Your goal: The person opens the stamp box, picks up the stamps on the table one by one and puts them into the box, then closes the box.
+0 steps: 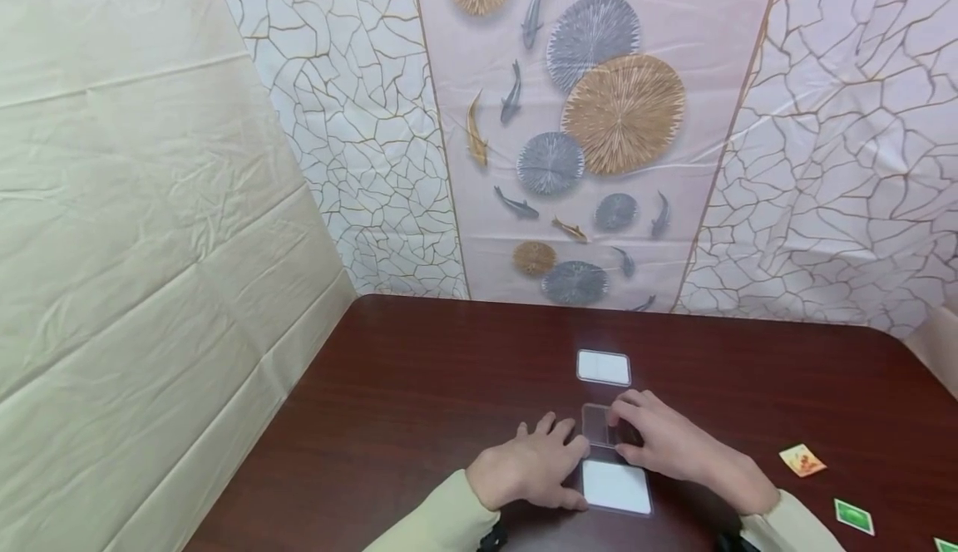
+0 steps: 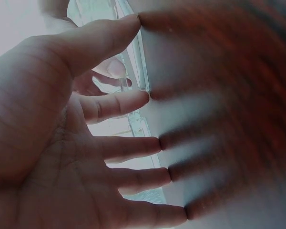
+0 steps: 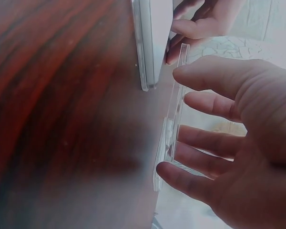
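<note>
A thin clear plastic cover [image 1: 596, 425] lies between two white rectangular pieces in the head view. My right hand [image 1: 669, 444] holds this clear cover [image 3: 174, 119], thumb at one edge and fingers along the other side, raised from the table in the right wrist view. Nearest me is a white block in a clear tray [image 1: 616, 486]. My left hand [image 1: 530, 462] is at that tray's left side, fingers spread and fingertips down on the tabletop in the left wrist view. Farther back sits the second white piece in a clear frame [image 1: 603, 367].
Small colourful cards lie at the right: an orange and yellow one [image 1: 802, 460], a green one [image 1: 854, 516] and another green one [image 1: 946, 544] at the frame's edge. The dark wooden table [image 1: 404, 369] ends at a patterned cloth wall [image 1: 576, 203] behind.
</note>
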